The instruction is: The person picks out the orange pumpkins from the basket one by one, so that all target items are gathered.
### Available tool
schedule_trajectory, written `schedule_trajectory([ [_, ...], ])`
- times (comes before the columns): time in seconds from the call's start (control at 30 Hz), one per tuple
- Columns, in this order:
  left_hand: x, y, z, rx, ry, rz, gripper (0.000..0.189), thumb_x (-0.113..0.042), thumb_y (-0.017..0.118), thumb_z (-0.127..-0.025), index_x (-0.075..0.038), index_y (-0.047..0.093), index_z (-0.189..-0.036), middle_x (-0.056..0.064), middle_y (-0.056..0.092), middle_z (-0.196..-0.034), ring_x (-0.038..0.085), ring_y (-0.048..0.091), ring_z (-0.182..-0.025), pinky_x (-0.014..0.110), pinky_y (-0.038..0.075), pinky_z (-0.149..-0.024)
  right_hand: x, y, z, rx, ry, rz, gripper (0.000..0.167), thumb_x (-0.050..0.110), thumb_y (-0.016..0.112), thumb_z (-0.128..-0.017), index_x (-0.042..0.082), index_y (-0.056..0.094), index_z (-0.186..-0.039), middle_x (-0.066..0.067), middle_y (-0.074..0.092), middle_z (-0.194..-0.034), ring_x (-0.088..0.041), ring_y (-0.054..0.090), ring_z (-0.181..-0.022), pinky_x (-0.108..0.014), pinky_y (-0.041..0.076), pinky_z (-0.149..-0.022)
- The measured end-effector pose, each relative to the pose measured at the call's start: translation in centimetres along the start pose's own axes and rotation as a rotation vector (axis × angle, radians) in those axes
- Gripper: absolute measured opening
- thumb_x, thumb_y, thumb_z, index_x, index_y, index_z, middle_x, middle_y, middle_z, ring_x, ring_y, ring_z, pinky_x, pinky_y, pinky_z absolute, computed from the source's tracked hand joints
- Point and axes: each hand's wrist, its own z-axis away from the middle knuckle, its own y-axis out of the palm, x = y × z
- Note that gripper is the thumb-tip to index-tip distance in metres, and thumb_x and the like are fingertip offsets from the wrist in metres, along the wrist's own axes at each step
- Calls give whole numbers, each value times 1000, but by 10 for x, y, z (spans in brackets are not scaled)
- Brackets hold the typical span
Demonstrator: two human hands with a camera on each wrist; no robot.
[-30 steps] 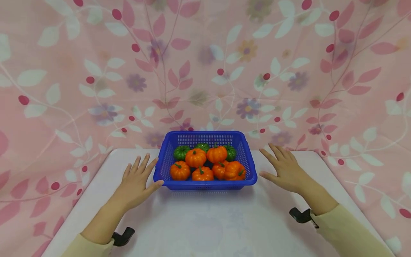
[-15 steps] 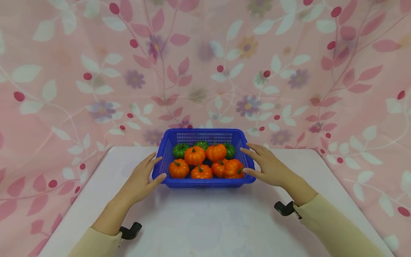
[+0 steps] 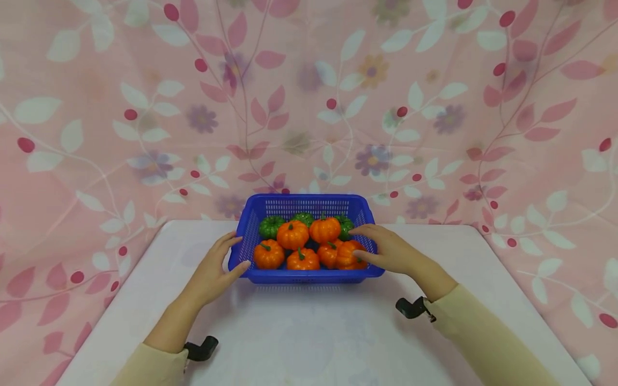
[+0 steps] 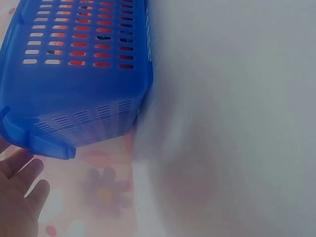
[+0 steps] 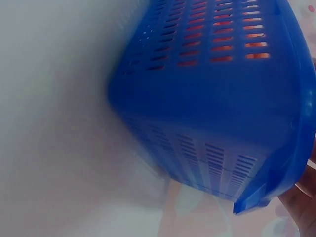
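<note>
A blue perforated plastic basket [image 3: 309, 276] holds several small orange pumpkins [image 3: 292, 235] and green pumpkins [image 3: 272, 227]. At its left rim is my left hand [image 3: 208, 279], fingers relaxed and thumb spread towards the front corner. In the left wrist view, the fingertips of this hand [image 4: 22, 190] are right at the rim. My right hand [image 3: 395, 252] reaches over the right rim, its thumb and fingers apart around the orange pumpkin [image 3: 345, 256] at the front right, which it partly covers. The right wrist view shows the basket wall [image 5: 197, 108] and part of this hand [image 5: 302, 200] beyond the rim.
The basket stands towards the back of a white-covered table [image 3: 309, 332]. Behind it hangs a pink floral cloth [image 3: 309, 107]. Black wrist cameras sit under both forearms, the left camera [image 3: 203, 348] and the right camera [image 3: 410, 307].
My right hand has moved left, from beside the basket to over its right side. The left hand has shifted slightly right to the left rim, its fingers less spread. The pumpkins look unmoved.
</note>
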Motion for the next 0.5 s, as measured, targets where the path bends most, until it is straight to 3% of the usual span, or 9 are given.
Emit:
schedule_trajectory([
  [0.2,0,4,-1,22,-32,26,74,-40,71,-92,-2,43,-149,16,32,-159,41,32,-144,64,28,-114,-2,5,-8,35,-29,-59,49,32,72,-93,10,61,-135,-9,61,-135,-31,54,-128,-54,43,-108],
  [0.5,-1,5,0,39,-46,-5,78,-41,74,-90,1,44,-148,15,33,-160,41,31,-145,62,28,-114,-4,11,-18,97,-28,-137,47,32,73,-93,5,62,-131,-8,62,-130,-28,58,-121,-52,45,-106],
])
